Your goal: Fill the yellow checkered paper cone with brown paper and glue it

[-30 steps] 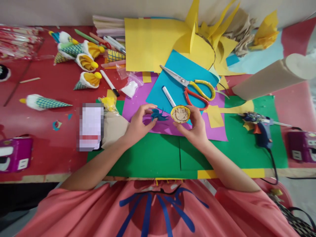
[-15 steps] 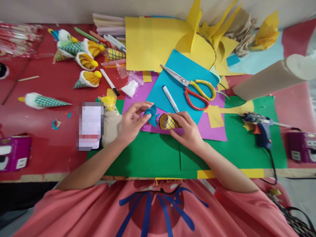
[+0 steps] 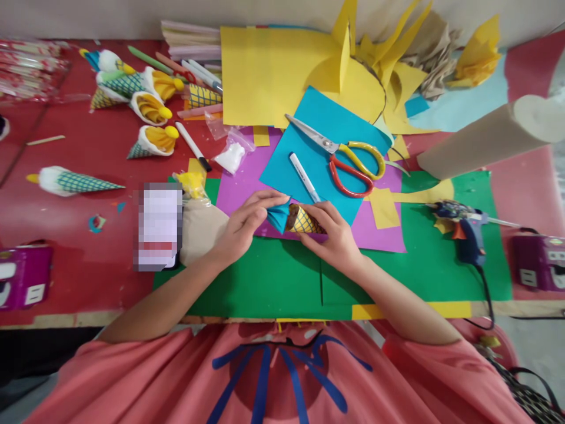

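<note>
My right hand grips a small yellow paper cone with a grid pattern, lying on its side with its mouth turned left. My left hand pinches a folded blue paper piece and holds it against the cone's mouth. Both hands hover over the purple sheet and the green sheet at the table's front. The cone's tip is hidden inside my right palm.
Scissors and a white marker lie on a blue sheet just beyond. A glue gun rests at the right, a phone at the left. Finished cones lie at the far left, yellow paper behind.
The cone turned from mouth-up onto its side. My left hand lifted the blue piece off the purple sheet and brought it right until it met the cone's mouth.
</note>
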A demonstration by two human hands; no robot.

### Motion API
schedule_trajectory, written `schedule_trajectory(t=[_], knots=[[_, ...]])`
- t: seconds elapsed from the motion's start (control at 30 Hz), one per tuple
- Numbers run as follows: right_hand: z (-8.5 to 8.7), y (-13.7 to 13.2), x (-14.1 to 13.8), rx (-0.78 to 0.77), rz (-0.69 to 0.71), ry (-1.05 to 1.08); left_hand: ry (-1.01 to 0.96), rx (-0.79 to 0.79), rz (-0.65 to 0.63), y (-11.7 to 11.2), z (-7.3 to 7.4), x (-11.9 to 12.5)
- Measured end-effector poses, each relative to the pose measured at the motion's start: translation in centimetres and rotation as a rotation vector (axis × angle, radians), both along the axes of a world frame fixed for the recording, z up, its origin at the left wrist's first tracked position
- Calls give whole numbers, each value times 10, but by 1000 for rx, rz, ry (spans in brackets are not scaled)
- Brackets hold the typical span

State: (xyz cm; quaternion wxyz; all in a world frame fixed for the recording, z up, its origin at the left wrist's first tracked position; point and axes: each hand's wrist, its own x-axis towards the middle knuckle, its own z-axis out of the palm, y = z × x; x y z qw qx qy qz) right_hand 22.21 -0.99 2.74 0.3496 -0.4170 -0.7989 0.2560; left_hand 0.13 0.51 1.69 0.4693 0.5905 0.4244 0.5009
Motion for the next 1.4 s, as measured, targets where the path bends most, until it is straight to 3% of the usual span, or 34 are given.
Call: schedule_trajectory(t=[0.1, 0.3, 0.53, 0.7, 0.87, 0.97, 1.2, 1.4], knots=[[0, 0, 0, -12, -2, 9, -50, -38, -74, -2, 0, -1], [1, 1, -1, -12, 8, 44, -54, -120, 8, 2, 5, -1], [2, 2, 1, -22, 11, 30, -144, -295, 0, 4, 5, -3], [1, 2, 3, -46, 9, 13, -205, -229, 87, 7, 4, -2], [1, 2, 3, -46, 10, 23, -285, -261, 33, 9, 8, 1], [0, 2, 2, -22, 21, 22, -284, -250, 79, 8, 8, 0], [-2, 0, 2, -11, 44, -34, -140, -59, 164, 3, 3, -1], [1, 0, 2, 10, 10, -55, 2, 52, 57, -6, 9, -1]])
